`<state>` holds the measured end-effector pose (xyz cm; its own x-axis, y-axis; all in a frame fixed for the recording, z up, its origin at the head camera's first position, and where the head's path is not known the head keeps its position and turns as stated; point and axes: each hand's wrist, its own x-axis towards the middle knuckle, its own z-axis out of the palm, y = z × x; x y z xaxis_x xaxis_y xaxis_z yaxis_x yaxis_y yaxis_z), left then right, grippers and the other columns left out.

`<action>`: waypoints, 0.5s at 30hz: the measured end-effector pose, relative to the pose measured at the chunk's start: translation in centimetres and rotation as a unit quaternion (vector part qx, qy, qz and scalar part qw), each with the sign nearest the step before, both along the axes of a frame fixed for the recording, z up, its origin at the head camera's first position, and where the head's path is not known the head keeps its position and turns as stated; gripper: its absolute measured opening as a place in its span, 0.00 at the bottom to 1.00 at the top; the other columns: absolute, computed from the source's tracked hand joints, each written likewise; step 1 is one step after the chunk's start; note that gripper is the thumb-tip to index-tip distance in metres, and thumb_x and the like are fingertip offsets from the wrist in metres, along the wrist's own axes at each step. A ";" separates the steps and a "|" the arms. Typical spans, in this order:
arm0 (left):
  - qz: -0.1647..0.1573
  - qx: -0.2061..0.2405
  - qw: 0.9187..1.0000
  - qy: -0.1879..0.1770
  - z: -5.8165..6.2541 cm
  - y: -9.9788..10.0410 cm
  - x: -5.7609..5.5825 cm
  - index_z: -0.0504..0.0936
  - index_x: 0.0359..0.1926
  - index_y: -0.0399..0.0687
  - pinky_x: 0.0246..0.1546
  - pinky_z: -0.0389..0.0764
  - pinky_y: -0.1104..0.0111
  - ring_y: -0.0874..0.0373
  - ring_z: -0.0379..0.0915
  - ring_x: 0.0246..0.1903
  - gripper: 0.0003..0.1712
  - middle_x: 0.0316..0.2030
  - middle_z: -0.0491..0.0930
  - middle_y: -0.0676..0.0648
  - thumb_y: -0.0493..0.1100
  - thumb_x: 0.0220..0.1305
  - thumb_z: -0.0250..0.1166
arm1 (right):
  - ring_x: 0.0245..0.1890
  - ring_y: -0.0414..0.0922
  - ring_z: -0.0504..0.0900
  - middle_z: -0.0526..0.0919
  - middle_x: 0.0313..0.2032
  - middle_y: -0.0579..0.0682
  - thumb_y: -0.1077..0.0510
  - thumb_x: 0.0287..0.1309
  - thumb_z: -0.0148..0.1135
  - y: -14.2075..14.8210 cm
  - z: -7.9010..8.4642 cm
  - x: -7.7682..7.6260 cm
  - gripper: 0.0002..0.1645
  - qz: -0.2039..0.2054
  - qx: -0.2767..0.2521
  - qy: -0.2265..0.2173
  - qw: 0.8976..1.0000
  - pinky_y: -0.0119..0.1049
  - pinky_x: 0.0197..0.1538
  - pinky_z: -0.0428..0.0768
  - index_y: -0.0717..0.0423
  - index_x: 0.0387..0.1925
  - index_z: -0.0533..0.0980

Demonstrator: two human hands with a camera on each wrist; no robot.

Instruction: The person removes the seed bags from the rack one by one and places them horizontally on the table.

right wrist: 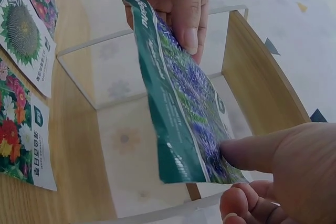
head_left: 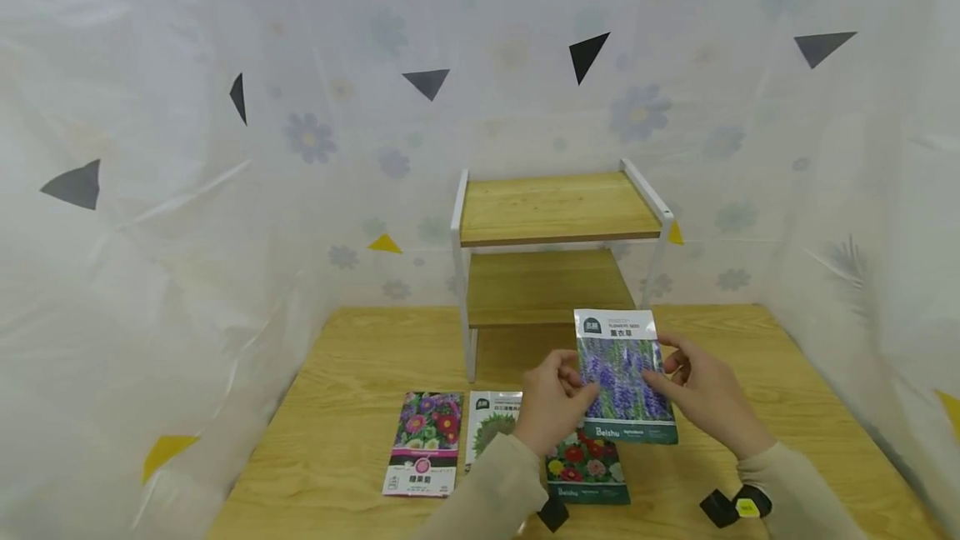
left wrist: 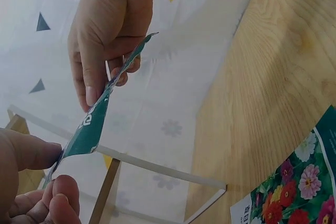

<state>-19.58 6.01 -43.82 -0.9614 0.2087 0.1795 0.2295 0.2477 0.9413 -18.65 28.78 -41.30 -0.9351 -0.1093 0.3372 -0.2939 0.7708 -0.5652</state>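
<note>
A lavender seed packet (head_left: pixel 622 373), purple flowers above a dark green bottom band, is held up over the table between both hands. The left hand (head_left: pixel 553 402) pinches its left edge, thumb on the front. At the opposite edge the right hand (head_left: pixel 697 390) pinches it the same way, fingers behind. Below lies a packet with red, pink and white flowers (head_left: pixel 588 473), partly hidden by the held one. Beside it, a packet with a green flower head (head_left: pixel 491 427) is partly covered by the left arm. A pink-banded packet (head_left: pixel 423 444) lies farthest left.
Behind the hands stands a small shelf rack (head_left: pixel 558 207) with wooden boards and a white frame. Everything rests on a wood-grain table (head_left: pixel 360 348). Pale flower-patterned sheeting (head_left: pixel 510 48) with black, grey and yellow triangles surrounds the table.
</note>
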 end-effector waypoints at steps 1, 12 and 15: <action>-0.001 -0.005 1.000 -0.001 -0.1 0.1 0.1 0.75 0.57 0.51 0.27 0.76 0.73 0.65 0.72 0.24 0.24 0.30 0.75 0.57 0.44 0.60 0.69 | 0.26 0.39 0.72 0.75 0.31 0.46 0.46 0.59 0.65 0.2 -0.1 0.1 0.35 -0.001 0.000 -0.004 1.000 0.34 0.26 0.69 0.60 0.62 0.68; -0.003 -0.075 0.997 0.016 -1.0 1.6 1.1 0.74 0.58 0.48 0.27 0.75 0.75 0.68 0.70 0.20 0.26 0.24 0.72 0.60 0.45 0.60 0.70 | 0.24 0.37 0.72 0.75 0.28 0.45 0.47 0.58 0.67 1.9 -1.3 1.0 0.35 -0.009 0.004 -0.032 0.999 0.32 0.26 0.69 0.62 0.60 0.68; 0.001 -0.090 0.996 0.015 -1.1 1.7 1.3 0.74 0.58 0.49 0.29 0.75 0.75 0.67 0.70 0.19 0.26 0.23 0.72 0.60 0.46 0.59 0.70 | 0.25 0.37 0.72 0.75 0.29 0.45 0.46 0.58 0.67 2.1 -1.6 1.1 0.35 -0.011 0.002 -0.036 0.999 0.33 0.26 0.70 0.62 0.60 0.69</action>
<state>-18.31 7.75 -44.94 -0.9566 0.2377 0.1684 0.2563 0.4120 0.8744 -17.54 30.87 -42.88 -0.9592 -0.0899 0.2680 -0.2356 0.7783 -0.5820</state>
